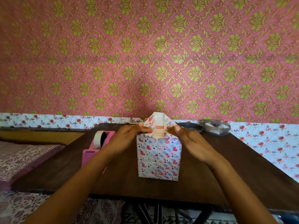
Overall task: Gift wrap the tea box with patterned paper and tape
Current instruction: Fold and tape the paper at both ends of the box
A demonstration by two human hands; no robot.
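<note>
Now my left grip point(129, 135) and right grip point(186, 136), held flat, press the paper point(158, 157) side flaps in over the box point(159, 132); next the rear flap point(159, 117) likely folds down, then tape point(100, 139).

We record the left hand point(127, 138) and right hand point(191, 141) bare; left forearm point(77, 180) and right forearm point(234, 180) uncovered down to frame edge.

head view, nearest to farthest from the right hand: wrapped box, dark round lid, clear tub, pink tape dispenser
1. Box wrapped in heart-patterned paper: touched by the right hand, centre.
2. Dark round lid: just behind that hand.
3. Clear round plastic tub: back right.
4. Pink tape dispenser: left, across the box.
</note>
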